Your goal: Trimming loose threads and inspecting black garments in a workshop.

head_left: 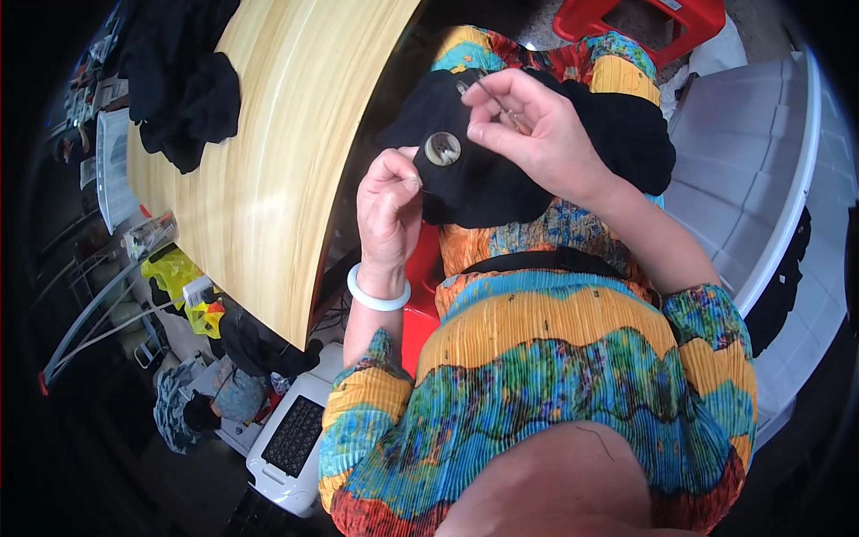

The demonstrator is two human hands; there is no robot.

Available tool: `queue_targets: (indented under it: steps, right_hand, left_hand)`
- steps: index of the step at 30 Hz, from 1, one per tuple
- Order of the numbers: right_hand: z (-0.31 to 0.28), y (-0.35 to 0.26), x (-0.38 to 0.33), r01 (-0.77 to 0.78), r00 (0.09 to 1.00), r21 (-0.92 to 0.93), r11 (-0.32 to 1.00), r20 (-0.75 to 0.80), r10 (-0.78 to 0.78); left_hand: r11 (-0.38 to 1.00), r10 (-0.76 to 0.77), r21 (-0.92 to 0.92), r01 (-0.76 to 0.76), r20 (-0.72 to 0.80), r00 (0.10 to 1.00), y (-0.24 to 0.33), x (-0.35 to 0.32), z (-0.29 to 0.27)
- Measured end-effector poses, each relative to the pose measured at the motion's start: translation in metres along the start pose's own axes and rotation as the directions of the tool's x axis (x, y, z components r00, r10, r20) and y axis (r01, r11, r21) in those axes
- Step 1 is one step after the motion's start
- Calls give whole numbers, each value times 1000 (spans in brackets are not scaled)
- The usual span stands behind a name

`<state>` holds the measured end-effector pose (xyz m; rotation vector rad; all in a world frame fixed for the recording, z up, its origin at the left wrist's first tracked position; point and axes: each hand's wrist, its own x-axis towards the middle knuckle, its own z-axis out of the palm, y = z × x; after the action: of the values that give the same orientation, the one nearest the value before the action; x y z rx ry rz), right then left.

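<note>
Sewing looked to be the work in hand: the black garment (501,179) lay bunched on the person's lap, and a large pale button (442,149) sat on its near fold, just above the left hand (388,210). That hand was curled closed, thumb and fingers pinching the cloth edge beside the button, a white bangle (378,292) round its wrist. The right hand (528,121) was above and to the right of the button, fingertips drawn together on what seemed a needle (490,100); it was too thin to make out surely, and no thread could be traced. To do the stitch well, the cloth probably had to be held flat and taut under the button, so that the point came up through a hole and not through the folds beneath. Loose folds of the garment lay under both hands and could have been caught. A pale wooden table (286,152) stood to the left, with other dark clothes (183,89) heaped at its far end; a red plastic stool (640,22) and a white ribbed surface (761,161) were on the right, well apart.
</note>
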<state>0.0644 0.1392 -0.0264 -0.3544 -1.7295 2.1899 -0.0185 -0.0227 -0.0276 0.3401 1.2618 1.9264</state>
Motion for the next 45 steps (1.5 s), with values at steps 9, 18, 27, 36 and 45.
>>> queue_targets:
  steps: [9,18,27,36,45]
  right_hand:
    - [4,12,1,-89,993,53,995,79,84]
    - [-10,9,-11,138,989,-353,925,7,-145]
    - [-24,-16,-16,487,873,-630,605,377,-310]
    - [-23,-14,-12,575,818,-650,497,451,-357]
    - [-22,-11,-10,606,796,-636,478,475,-375]
  left_hand:
    - [966,-190,-202,159,-144,971,-3,1,16]
    - [951,-268,-178,251,-80,960,-1,1,6]
    - [960,-230,-170,221,-36,972,10,1,11]
    - [955,-233,-189,230,4,972,10,-1,9]
    - [927,-276,-248,280,50,960,9,3,10]
